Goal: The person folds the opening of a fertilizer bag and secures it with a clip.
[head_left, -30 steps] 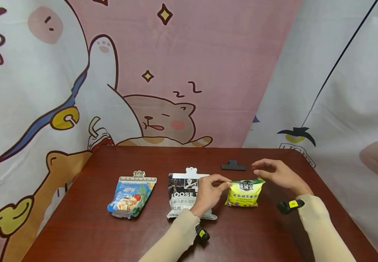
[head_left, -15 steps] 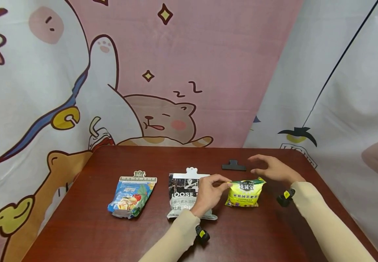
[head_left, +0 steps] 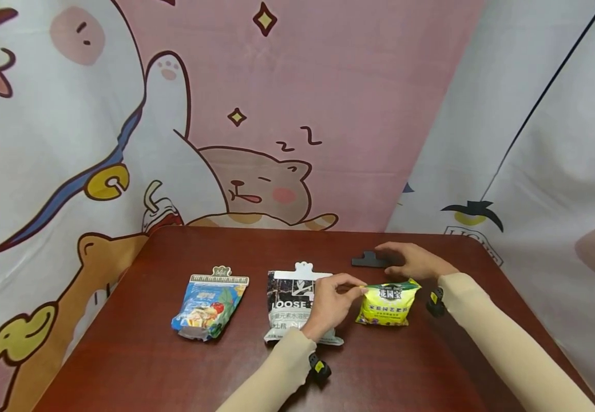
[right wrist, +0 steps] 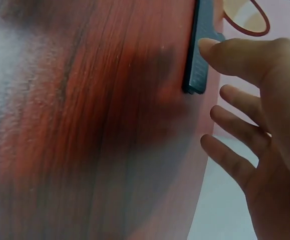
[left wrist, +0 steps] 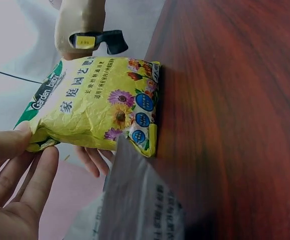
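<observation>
My left hand (head_left: 330,302) pinches the upper left corner of a small yellow bag of plant fertilizer (head_left: 387,306), which stands nearly upright on the table. In the left wrist view, thumb and fingers hold the folded corner of this bag (left wrist: 99,100). Behind it, my right hand (head_left: 415,262) reaches over the table beside a black bag clip (head_left: 367,261). Seen from the right wrist, the thumb overlaps one end of the clip (right wrist: 197,75), and the other fingers are spread apart. Whether the thumb touches the clip, I cannot tell.
A black-and-white bag (head_left: 283,317) with a white clip (head_left: 303,270) lies left of the yellow bag, partly behind my left hand. Farther left is a blue food bag (head_left: 207,306) with a gold-topped clip (head_left: 220,274). A printed curtain (head_left: 354,114) hangs behind the brown table (head_left: 138,355).
My right hand has moved left and away from the yellow bag's right corner, towards the black clip. The left hand keeps its pinch, and the bag has hardly moved.
</observation>
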The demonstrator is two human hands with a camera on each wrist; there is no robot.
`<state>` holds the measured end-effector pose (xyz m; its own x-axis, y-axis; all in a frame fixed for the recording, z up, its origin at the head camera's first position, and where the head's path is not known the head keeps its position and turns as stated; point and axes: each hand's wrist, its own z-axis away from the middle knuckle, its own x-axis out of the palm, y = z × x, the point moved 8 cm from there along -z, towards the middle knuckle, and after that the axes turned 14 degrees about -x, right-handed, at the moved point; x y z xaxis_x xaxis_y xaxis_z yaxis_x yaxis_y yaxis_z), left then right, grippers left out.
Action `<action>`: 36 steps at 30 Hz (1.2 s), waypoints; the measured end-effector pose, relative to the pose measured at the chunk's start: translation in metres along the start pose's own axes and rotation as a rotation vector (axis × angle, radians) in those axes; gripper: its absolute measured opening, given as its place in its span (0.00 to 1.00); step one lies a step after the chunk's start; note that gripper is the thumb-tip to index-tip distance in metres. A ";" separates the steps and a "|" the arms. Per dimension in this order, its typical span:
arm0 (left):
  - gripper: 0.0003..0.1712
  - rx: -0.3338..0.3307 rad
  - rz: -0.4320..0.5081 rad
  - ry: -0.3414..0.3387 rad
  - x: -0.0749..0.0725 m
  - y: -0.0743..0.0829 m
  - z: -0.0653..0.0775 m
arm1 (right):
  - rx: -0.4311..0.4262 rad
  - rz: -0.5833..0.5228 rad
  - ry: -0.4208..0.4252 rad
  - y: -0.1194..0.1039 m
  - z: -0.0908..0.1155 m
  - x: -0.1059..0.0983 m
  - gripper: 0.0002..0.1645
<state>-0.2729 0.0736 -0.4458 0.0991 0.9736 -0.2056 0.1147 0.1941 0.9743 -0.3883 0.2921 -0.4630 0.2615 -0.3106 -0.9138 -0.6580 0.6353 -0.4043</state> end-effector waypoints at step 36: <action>0.03 -0.026 0.054 -0.015 0.001 -0.003 -0.002 | -0.056 0.049 -0.032 -0.002 -0.040 0.010 0.26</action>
<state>-0.2754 0.0746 -0.4484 0.1192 0.9809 -0.1539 0.0827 0.1446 0.9860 -0.4123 0.2591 -0.4697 0.2500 -0.2572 -0.9335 -0.7084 0.6086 -0.3574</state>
